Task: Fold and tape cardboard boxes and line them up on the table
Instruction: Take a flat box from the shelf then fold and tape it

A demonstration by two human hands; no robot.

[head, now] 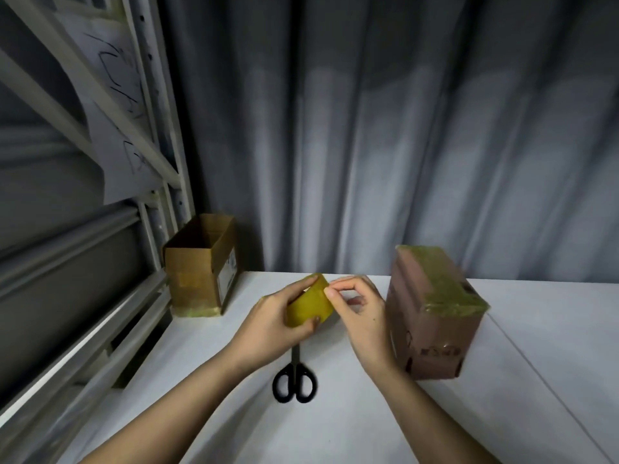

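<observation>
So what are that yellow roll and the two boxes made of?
The roll looks like glossy translucent plastic tape. The open box and the closed box look like matte brown cardboard; the closed one's top carries shiny yellowish tape.

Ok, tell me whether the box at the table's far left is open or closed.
Open. The far-left box stands upright, top flaps raised, inside visible.
</observation>
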